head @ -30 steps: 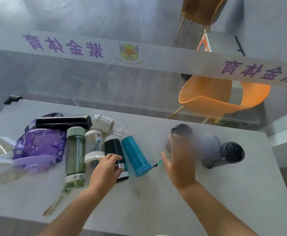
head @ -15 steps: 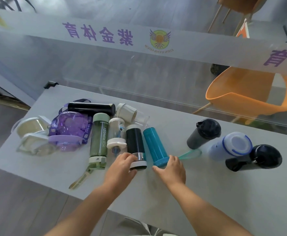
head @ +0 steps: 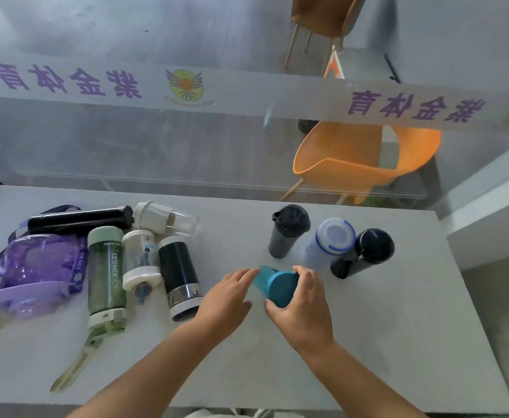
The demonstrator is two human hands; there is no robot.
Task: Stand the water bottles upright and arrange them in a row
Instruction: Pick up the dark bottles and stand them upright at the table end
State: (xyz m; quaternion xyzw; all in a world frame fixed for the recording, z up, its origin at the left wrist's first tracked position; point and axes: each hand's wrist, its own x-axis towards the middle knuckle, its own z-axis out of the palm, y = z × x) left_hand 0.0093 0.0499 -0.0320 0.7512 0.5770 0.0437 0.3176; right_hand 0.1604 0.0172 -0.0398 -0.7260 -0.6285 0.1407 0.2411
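My right hand (head: 303, 306) grips the teal bottle (head: 277, 285), lifted off the table and tilted. My left hand (head: 227, 300) touches its left side with straight fingers. Three bottles stand upright at the right: a dark grey one (head: 287, 232), a white one with a blue ring (head: 330, 241) and a black one (head: 364, 251). Several bottles lie flat at the left: a black one with a steel band (head: 179, 271), a small clear one (head: 141, 260), a green one (head: 106, 274), a long black one (head: 79, 220), a clear one with a white lid (head: 164, 220) and a purple jug (head: 33, 267).
The grey table (head: 367, 342) ends in a glass wall just behind the bottles. Beyond the glass stands an orange chair (head: 364, 158). The table's right edge borders a white ledge (head: 488, 212).
My right hand has taken the teal bottle from beside the black banded one and moved it rightward, off the table. My left hand left the black bottle and came to the teal one.
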